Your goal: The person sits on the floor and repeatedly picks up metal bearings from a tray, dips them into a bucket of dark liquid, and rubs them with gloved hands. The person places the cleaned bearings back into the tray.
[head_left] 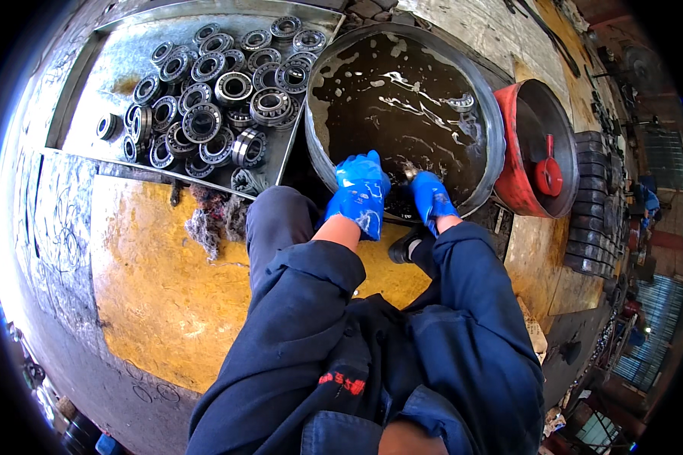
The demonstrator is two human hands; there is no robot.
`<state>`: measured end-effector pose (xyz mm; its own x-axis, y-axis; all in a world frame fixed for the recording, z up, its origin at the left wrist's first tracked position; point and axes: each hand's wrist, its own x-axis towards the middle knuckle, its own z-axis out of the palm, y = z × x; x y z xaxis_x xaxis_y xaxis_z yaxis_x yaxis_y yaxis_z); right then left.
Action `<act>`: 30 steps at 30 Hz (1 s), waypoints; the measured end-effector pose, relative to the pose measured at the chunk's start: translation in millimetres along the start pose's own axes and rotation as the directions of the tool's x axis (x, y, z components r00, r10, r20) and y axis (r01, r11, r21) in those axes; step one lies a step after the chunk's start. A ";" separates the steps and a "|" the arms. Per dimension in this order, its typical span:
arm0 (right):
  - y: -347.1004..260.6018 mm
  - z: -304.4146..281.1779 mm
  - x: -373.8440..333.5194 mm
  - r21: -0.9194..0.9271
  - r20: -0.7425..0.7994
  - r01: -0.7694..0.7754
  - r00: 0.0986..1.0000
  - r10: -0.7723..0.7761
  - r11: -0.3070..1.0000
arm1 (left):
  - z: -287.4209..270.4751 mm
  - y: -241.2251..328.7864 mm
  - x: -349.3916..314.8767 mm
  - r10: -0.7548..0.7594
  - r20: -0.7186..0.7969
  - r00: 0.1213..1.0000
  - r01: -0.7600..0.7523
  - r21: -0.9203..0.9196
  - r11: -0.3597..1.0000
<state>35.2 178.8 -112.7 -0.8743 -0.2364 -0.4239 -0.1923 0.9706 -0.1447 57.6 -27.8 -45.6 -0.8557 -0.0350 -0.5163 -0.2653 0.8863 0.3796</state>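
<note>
Both my hands wear blue rubber gloves over the near side of a round metal tub (317, 144) of murky brown liquid (372, 98). My left hand (359, 193) is closed, back of the glove upward, just inside the near rim. Whatever it grips is hidden beneath it. My right hand (432, 199) is closed too, low at the liquid. A small pale, bristly-looking bit (410, 170) shows by its fingers, too unclear to name. Ripples and foam streaks mark the surface. A roller bearing (461, 102) sits partly under the liquid near the tub's far right wall.
A shallow metal tray (91, 83) left of the tub holds several piled roller bearings (203, 123). Grey rags (205, 231) lie below it on the yellow floor plate (159, 280). To the right stands a red drum (508, 144) with a red-handled scoop-like tool (548, 174), beside stacked dark blocks (590, 201).
</note>
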 end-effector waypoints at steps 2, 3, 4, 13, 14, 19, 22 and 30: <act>-26.6 -2.1 26.6 -0.329 0.163 0.195 0.976 -0.148 0.924 | -6.5 -8.9 -7.3 -0.038 -0.011 0.999 0.038 0.025 0.999; -14.9 -1.5 36.7 -0.478 0.244 0.248 0.959 -0.144 0.842 | -4.3 0.6 -2.3 -0.004 0.000 1.000 0.004 0.037 0.999; 3.5 9.7 45.4 -0.565 0.258 0.317 0.945 -0.202 0.762 | -2.3 11.4 1.7 0.034 -0.002 0.999 -0.034 0.033 0.999; -17.9 -26.8 -7.4 0.210 0.062 -0.102 0.994 0.091 0.972 | -2.8 -5.7 -0.8 -0.003 -0.010 1.000 0.003 -0.005 1.000; -4.2 -9.9 4.0 0.137 0.015 0.050 0.999 -0.053 0.989 | -2.2 -5.5 -1.0 -0.002 -0.009 1.000 0.002 -0.004 1.000; -9.3 6.2 41.9 -0.424 0.231 0.356 0.932 -0.280 0.833 | -0.6 -0.3 0.3 0.000 -0.028 1.000 0.001 0.022 1.000; -26.8 -3.8 16.4 -0.273 0.008 0.345 0.934 -0.356 0.898 | 3.8 -15.8 -1.4 -0.044 -0.036 0.998 0.045 0.007 0.999; -13.1 0.0 26.0 -0.219 0.123 0.076 0.991 -0.050 0.973 | -0.2 -1.8 0.8 0.017 -0.017 1.000 -0.017 0.002 1.000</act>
<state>15.0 160.0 -121.8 -0.8023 -0.2881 -0.5228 -0.3509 0.9362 0.0225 57.3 -29.5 -46.6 -0.8676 -0.0274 -0.4965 -0.2494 0.8878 0.3868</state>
